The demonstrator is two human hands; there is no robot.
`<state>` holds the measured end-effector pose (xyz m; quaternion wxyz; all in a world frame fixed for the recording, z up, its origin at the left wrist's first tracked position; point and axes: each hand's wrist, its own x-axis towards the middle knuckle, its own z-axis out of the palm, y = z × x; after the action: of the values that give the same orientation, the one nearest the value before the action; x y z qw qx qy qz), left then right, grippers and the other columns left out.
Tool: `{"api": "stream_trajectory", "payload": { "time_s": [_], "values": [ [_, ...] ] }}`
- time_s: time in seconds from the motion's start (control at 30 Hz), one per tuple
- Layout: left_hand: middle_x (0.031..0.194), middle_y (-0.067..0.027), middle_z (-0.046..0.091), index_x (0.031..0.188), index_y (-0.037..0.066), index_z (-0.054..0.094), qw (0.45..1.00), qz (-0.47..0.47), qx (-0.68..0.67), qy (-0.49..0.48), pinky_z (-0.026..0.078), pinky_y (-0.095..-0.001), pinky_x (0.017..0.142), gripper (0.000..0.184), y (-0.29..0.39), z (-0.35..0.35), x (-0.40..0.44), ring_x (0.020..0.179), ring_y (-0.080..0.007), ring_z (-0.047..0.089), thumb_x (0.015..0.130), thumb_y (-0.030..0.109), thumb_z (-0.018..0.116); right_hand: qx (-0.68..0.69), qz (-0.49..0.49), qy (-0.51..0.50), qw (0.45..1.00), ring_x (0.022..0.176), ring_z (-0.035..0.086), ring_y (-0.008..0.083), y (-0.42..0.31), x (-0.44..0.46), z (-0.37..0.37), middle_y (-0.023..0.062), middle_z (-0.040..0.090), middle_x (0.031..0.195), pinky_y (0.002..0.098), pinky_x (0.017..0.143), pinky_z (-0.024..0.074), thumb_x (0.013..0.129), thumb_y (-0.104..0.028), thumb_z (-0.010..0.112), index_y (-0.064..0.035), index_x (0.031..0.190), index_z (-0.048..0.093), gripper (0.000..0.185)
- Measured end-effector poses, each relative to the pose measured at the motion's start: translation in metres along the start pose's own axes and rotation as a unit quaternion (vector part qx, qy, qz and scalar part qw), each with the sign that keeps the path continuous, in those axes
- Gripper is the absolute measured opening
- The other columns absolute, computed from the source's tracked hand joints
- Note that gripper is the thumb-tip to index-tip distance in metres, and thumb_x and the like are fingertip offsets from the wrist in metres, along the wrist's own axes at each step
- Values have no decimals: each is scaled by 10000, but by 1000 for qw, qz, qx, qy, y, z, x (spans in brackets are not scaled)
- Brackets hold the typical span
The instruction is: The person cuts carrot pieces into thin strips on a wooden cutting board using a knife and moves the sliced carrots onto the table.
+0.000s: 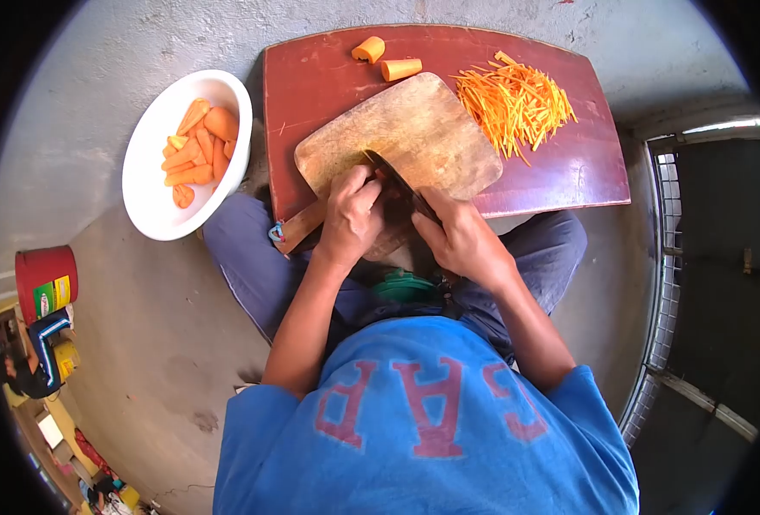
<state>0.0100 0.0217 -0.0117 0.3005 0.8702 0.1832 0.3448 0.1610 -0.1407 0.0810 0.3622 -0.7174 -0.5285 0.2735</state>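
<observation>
My right hand (463, 239) is closed around the handle of a knife (395, 177), its dark blade pointing up and to the left over the near edge of a wooden cutting board (431, 120). Close to the blade, my left hand (352, 216) has its fingers curled together; what they hold, if anything, is hidden. Shredded carrot (517, 105) lies in a heap right of the board. Beyond the board's far edge rest two carrot pieces, one a short chunk (369, 50) and the other a longer chunk (401, 69).
The board lies on a low red table (311, 77) by the wall. Left of it, a white basin (144, 193) holds several peeled carrots (193, 150). A red bucket (38, 270) and another person (41, 360) are far left. A dark screened door (715, 257) stands right.
</observation>
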Motion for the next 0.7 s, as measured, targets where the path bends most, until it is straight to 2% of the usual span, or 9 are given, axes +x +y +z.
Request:
{"api": "stream_trajectory", "payload": {
  "time_s": [0.07,0.27,0.37,0.47,0.67,0.7],
  "values": [
    [1121,-174,730,1054,-1,809,1000,-19,-6,10,562,-518,917,232,-3,6,-7,1033,-428,704,844,-81,752,-11,37,-30,999,978,701,579,-2,12,-3,348,685,962,559,790,547,1086,-129,701,39,1292,664,269],
    [1103,-170,734,1021,-7,802,1000,5,18,23,569,-514,890,223,2,-1,2,1009,-429,704,829,-96,733,-4,-21,17,1000,916,701,576,-1,3,8,333,686,939,552,765,547,1082,-125,707,46,1237,659,236],
    [1084,-159,729,1031,-3,809,1000,-3,8,16,563,-518,877,237,6,-2,4,988,-420,701,827,-96,733,-10,6,-8,1000,930,698,578,0,18,4,337,688,961,549,777,550,1079,-123,710,50,1226,657,233],
    [1061,-155,724,1014,-5,808,999,21,21,35,565,-500,859,210,0,1,2,976,-417,699,832,-93,751,12,-4,-7,1000,937,688,609,-12,10,-3,387,676,898,637,787,533,1045,-138,700,63,1111,616,228],
    [1067,-147,726,1043,3,813,1000,-18,22,10,565,-507,873,240,4,-1,2,991,-416,698,830,-86,750,-2,-10,4,1000,951,694,611,-7,25,4,387,686,910,631,805,544,1044,-146,702,66,1144,636,243],
    [1061,-146,725,1041,5,814,1000,-7,18,22,566,-507,875,236,3,-1,4,990,-416,698,831,-85,752,0,13,-13,1000,954,693,613,-14,24,-2,387,691,920,626,811,548,1044,-144,702,68,1148,638,245]
  ]
}}
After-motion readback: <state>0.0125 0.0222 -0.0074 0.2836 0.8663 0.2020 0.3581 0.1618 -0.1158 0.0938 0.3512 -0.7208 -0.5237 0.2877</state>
